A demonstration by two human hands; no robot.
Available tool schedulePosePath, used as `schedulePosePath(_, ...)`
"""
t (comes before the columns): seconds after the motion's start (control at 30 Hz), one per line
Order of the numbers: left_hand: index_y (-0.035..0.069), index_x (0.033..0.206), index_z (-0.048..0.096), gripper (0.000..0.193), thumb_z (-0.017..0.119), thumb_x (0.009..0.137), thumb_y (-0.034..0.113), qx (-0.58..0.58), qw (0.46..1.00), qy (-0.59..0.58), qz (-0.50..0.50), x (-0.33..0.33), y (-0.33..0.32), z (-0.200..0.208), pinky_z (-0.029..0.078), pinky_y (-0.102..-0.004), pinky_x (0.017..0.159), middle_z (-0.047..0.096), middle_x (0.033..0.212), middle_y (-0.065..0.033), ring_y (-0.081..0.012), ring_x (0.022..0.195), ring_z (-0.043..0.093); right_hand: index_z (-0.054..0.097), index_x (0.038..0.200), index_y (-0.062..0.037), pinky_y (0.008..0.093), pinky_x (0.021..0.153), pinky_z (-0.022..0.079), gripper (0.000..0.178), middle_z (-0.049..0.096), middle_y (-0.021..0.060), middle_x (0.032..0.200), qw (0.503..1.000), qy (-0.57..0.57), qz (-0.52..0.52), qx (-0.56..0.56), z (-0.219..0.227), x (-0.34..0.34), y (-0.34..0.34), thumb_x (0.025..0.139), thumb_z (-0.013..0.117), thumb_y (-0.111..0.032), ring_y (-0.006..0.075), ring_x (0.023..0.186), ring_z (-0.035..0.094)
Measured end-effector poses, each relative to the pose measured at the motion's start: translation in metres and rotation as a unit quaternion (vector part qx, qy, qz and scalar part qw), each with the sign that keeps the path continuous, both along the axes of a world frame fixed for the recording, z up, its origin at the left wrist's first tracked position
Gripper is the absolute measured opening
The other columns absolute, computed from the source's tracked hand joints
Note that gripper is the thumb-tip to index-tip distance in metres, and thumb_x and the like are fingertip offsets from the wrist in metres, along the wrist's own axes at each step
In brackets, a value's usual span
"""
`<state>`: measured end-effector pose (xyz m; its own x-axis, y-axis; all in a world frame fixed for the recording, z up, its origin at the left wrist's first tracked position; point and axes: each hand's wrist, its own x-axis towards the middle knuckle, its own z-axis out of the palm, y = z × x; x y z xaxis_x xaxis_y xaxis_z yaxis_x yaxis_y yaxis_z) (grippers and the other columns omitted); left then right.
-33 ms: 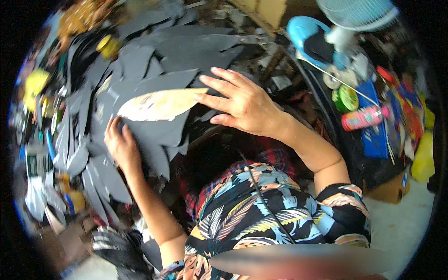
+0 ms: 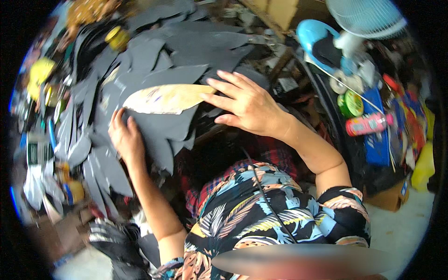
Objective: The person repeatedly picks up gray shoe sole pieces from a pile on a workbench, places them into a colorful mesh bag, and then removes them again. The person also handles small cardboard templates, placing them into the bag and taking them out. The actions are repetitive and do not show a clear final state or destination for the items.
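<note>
One pale, leaf-shaped piece (image 2: 158,99) is lying over a spread of overlapping dark grey cut pieces (image 2: 156,128), with its broader end pointing left and its narrow tip pointing right.

Condition of hands: the left hand (image 2: 127,140) is staying unclenched, its fingertips resting at the lower left edge of the pale piece and its thumb standing apart. The right hand (image 2: 254,105) is spreading its fingers around the narrow tip, with at least one fingertip appearing to touch it; the thumb is standing clear below. Neither hand is closing in a full grip; how hard the fingertips are pressing, I cannot tell.

Handling assessment: the pale piece is looking thin and light, probably card or a similar sheet, and is keeping a fairly flat outline, suggesting moderate stiffness. Its lower edge is appearing slightly ragged, so I am judging it liable to fraying or creasing there. The narrow tip is seeming the weakest part under bending. The grey pieces are looking smooth and pliable, so sliding between layers is a risk.

Recommended hold: I am favouring light, flat fingertip pressure near both ends for steadying, and a pinch across the broad middle for lifting, rather than pulling by the tip alone.
</note>
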<state>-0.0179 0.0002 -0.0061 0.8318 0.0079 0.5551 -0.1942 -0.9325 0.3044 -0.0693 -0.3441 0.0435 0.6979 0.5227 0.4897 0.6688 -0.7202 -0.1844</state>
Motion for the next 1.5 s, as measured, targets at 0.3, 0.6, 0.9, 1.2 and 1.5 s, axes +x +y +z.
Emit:
schedulePosePath(0.3,0.006,0.128,0.059,0.039,0.063,0.092,0.022,-0.024,0.999,-0.011,0.035,0.004,-0.01,-0.003,0.04,-0.0443,0.106,0.061,0.131,-0.0153,-0.0343,0.123,0.054,0.059,0.138,-0.0145,0.0501,0.115,0.033,0.052,0.051,0.015,0.146,0.995,0.067,0.011,-0.071,0.001,0.013,0.003,0.091,0.064,-0.038,0.0356,0.136,0.046)
schedulePosePath(0.6,0.007,0.128,0.06,0.039,0.065,0.092,0.02,-0.059,0.998,-0.021,0.024,0.001,-0.016,0.0,0.044,-0.0432,0.103,0.064,0.126,-0.0152,-0.0346,0.12,0.055,0.063,0.131,-0.0108,0.0473,0.112,0.039,0.05,0.061,0.0158,0.131,0.998,0.044,0.035,-0.027,0.008,0.016,0.026,0.082,0.074,-0.012,0.0342,0.127,0.054)
schedulePosePath(0.9,0.006,0.125,0.061,0.042,0.07,0.087,0.02,-0.083,0.995,-0.047,0.015,0.001,-0.018,-0.005,0.045,-0.0446,0.1,0.063,0.128,-0.0173,-0.0352,0.12,0.056,0.072,0.109,-0.0045,0.0371,0.085,0.053,0.03,0.068,0.012,0.103,0.976,0.156,0.093,0.123,0.017,0.019,0.026,0.08,0.072,0.002,0.0297,0.095,0.066)
schedulePosePath(1.2,0.007,0.123,0.061,0.043,0.073,0.083,0.02,-0.083,0.995,0.049,0.041,-0.007,-0.026,0.019,0.042,-0.0487,0.106,0.055,0.136,-0.0227,-0.0402,0.126,0.051,0.07,0.113,0.0028,0.0337,0.081,0.059,0.024,0.071,0.0183,0.107,0.945,-0.147,0.046,0.289,0.057,0.022,0.028,0.092,0.061,0.01,0.0266,0.096,0.069)
schedulePosePath(1.5,-0.002,0.129,0.053,0.057,0.073,0.086,0.029,-0.096,0.99,0.083,-0.063,-0.048,-0.036,0.034,0.035,-0.0475,0.114,0.051,0.139,-0.0225,-0.0413,0.133,0.044,0.072,0.106,-0.0022,0.0387,0.09,0.051,0.026,0.066,0.0134,0.11,0.989,0.085,0.109,0.05,0.018,0.036,0.067,0.08,0.072,0.001,0.0314,0.105,0.063)
